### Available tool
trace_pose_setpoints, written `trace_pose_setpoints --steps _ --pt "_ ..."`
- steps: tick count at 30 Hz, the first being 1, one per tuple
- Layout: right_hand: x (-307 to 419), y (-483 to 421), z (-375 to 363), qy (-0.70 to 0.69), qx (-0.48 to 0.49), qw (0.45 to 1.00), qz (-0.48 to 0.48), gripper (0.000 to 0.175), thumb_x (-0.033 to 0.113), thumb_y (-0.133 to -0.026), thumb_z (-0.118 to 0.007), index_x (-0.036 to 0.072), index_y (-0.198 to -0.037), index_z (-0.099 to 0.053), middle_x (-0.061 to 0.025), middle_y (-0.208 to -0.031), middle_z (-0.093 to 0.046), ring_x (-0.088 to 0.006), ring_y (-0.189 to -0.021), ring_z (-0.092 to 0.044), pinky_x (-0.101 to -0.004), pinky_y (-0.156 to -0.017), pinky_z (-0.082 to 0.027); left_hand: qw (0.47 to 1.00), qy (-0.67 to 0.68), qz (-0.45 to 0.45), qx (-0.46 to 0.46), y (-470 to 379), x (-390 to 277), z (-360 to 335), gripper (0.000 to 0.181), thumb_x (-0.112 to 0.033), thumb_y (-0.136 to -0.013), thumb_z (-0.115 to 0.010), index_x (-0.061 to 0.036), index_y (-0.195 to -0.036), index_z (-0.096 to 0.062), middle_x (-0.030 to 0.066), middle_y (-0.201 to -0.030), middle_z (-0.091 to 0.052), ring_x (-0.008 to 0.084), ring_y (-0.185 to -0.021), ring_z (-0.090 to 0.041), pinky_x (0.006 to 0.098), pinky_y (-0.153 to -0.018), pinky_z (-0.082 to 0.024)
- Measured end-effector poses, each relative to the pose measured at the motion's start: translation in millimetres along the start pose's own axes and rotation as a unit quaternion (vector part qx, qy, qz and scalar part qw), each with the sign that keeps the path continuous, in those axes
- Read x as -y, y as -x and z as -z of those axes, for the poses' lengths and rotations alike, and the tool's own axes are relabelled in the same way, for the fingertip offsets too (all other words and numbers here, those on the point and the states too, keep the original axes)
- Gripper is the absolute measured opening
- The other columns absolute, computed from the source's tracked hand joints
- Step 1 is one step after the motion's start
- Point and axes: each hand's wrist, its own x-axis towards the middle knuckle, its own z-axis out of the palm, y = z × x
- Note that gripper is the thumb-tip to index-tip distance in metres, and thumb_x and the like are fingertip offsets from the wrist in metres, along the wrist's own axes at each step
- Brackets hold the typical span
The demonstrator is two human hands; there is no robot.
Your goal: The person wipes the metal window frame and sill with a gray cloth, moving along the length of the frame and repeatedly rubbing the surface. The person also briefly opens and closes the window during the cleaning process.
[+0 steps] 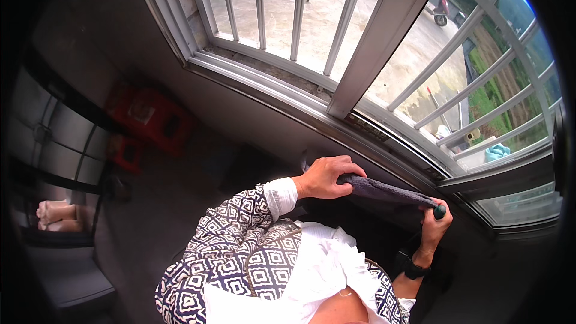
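A dark grey cloth (388, 191) is stretched between my two hands, just inside the window sill. My left hand (330, 177) pinches one end of it between thumb and fingers. At the other end, my right hand (434, 225) is closed around the cloth and a dark green rounded tip, perhaps a handle (440, 211), which pokes out above the fist. The rest of that green-tipped thing is hidden by the hand and cloth. A black band (415, 269) circles my right wrist.
A sliding window frame (378, 31) and metal bars (295, 18) stand in front of me. Red plastic stools (150, 114) are in the dim area at left. Outside, a light blue cloth (497, 153) lies near the bars, and a red scooter (442, 6) is parked farther off.
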Motion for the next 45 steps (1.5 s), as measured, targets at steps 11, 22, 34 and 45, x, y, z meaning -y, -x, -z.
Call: trace_pose_setpoints --steps 11,22,34,45 --pt "54.0 -75.2 -126.5 0.015 0.083 0.996 0.025 0.04 0.002 -0.088 -0.063 0.002 -0.128 -0.062 -0.008 -0.076 -0.07 -0.0121 -0.061 -0.067 -0.0264 -0.057 -0.053 0.89 -0.348 0.275 -0.108 -53.4 82.0 47.9 0.023 -0.033 -0.08 -0.073 -0.0121 -0.089 -0.074 0.008 -0.092 -0.069 0.0325 -0.087 -0.069 0.0455 -0.074 -0.057" --pt "105.0 -29.1 -178.5 -0.391 0.122 0.852 0.326 0.012 -0.008 -0.088 -0.063 -0.005 -0.099 -0.065 -0.0117 -0.078 -0.067 -0.0149 -0.063 -0.064 -0.0265 -0.061 -0.053 0.886 -0.352 0.289 -0.081 -56.7 89.6 49.6 0.032 -0.037 -0.08 -0.075 -0.0095 -0.097 -0.073 0.0125 -0.1 -0.07 0.0343 -0.095 -0.07 0.0472 -0.079 -0.056" --pt "82.5 -43.2 -210.8 -0.411 0.248 0.772 0.418 0.025 -0.016 -0.064 -0.054 -0.001 -0.083 -0.06 -0.0103 -0.067 -0.06 -0.026 -0.059 -0.06 -0.0341 -0.061 -0.053 0.897 -0.368 0.208 -0.133 -34.6 71.1 44.1 0.021 -0.026 -0.085 -0.072 -0.0077 -0.092 -0.064 0.0121 -0.088 -0.065 0.0332 -0.081 -0.07 0.045 -0.068 -0.057" --pt "79.1 -12.6 -141.1 -0.381 0.228 0.812 0.38 0.009 0.006 -0.09 -0.059 0.005 -0.087 -0.051 -0.0015 -0.059 -0.048 -0.014 -0.051 -0.043 -0.0335 -0.057 -0.045 0.936 -0.328 0.068 -0.105 -18.4 34.1 -3.1 0.014 -0.009 -0.086 -0.063 -0.0072 -0.077 -0.054 0.0119 -0.073 -0.055 0.0332 -0.062 -0.065 0.0429 -0.052 -0.053"
